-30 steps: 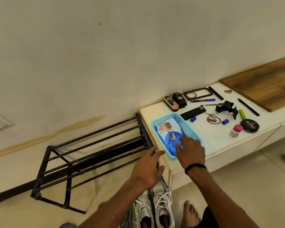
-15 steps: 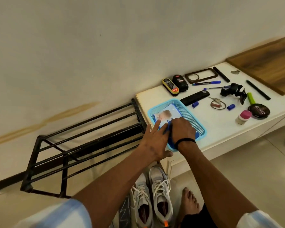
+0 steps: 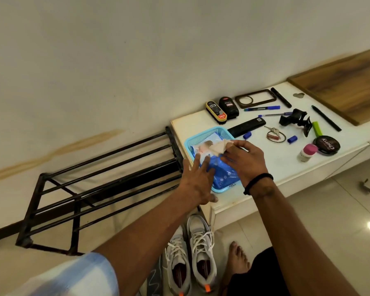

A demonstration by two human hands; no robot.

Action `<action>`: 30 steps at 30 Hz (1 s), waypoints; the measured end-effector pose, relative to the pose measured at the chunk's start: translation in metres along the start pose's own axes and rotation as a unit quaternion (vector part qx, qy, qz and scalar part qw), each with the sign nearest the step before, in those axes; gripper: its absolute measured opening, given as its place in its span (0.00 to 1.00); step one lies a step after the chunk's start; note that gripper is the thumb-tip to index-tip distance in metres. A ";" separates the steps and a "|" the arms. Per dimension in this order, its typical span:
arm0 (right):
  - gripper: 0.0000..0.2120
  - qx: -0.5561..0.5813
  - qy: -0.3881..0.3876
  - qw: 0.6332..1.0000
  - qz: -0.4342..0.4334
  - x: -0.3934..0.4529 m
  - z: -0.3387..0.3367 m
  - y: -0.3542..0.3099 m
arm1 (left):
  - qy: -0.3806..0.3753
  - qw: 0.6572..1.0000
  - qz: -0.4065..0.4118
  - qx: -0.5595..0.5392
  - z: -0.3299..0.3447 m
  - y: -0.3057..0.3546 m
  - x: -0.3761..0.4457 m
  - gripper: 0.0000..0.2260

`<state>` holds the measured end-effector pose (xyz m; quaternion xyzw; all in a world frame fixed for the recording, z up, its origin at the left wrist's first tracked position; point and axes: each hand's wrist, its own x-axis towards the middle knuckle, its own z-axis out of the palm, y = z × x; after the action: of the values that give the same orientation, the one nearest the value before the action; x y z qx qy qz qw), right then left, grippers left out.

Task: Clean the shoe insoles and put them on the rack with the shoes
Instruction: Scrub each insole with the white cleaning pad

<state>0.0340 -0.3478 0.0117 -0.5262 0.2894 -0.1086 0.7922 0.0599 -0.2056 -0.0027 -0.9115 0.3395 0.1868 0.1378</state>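
A basket sits on the near left corner of a low shelf. A pack of wipes lies in the basket. The rack stands on the floor to the left of the shelf, by the wall. Two shoes stand side by side on the floor in front of the shelf. Behind the basket lie two brushes. To its right lie keys, a tin and a small bottle.

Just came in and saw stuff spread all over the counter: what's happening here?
A person is pulling a wipe out of a blue pack in the blue basket on the counter: the right hand pinches the wipe, the left hand lies flat on the pack. The white shoes sit on the floor, not yet on the black rack.
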 end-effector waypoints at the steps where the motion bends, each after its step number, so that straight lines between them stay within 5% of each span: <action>1: 0.05 0.010 -0.012 1.000 0.005 -0.012 0.001 -0.002 | -0.002 1.000 -0.011 -0.013 -0.004 0.001 -0.008 0.45; 5: 0.03 0.070 -0.086 0.994 0.024 -0.076 0.007 -0.005 | 0.095 0.969 -0.058 -0.222 -0.019 -0.005 -0.073 0.37; 7: 0.03 0.096 -0.121 0.986 0.054 -0.113 0.013 -0.006 | 0.154 0.903 -0.076 -0.394 -0.020 -0.013 -0.125 0.29; 10: 0.04 0.077 -0.182 0.977 0.084 -0.175 0.028 -0.001 | 0.218 0.777 -0.121 -0.577 -0.008 -0.022 -0.223 0.34; 13: 0.05 0.008 -0.218 0.971 0.093 -0.241 0.044 0.010 | 0.302 0.726 -0.158 -0.597 0.015 -0.013 -0.312 0.29; 17: 0.06 -0.096 -0.269 0.955 0.074 -0.325 0.061 0.025 | 0.371 0.716 -0.198 -0.558 0.054 0.010 -0.396 0.18; 20: 0.07 -0.130 -0.273 0.951 0.059 -0.372 0.063 0.044 | 0.397 0.658 -0.243 -0.592 0.078 0.026 -0.430 0.15; 26: 0.10 -0.097 -0.230 0.962 0.108 -0.404 0.055 0.081 | 0.346 0.526 -0.234 -0.741 0.113 0.042 -0.438 0.15; 30: 0.15 -0.129 -0.217 0.956 0.151 -0.394 0.049 0.092 | 0.325 0.527 -0.229 -0.751 0.142 0.048 -0.428 0.11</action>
<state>-0.2688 -0.0837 0.0787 -0.5852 0.1980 0.1671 0.7684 -0.3069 0.0559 0.0505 -0.7220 -0.1255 0.0257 -0.6799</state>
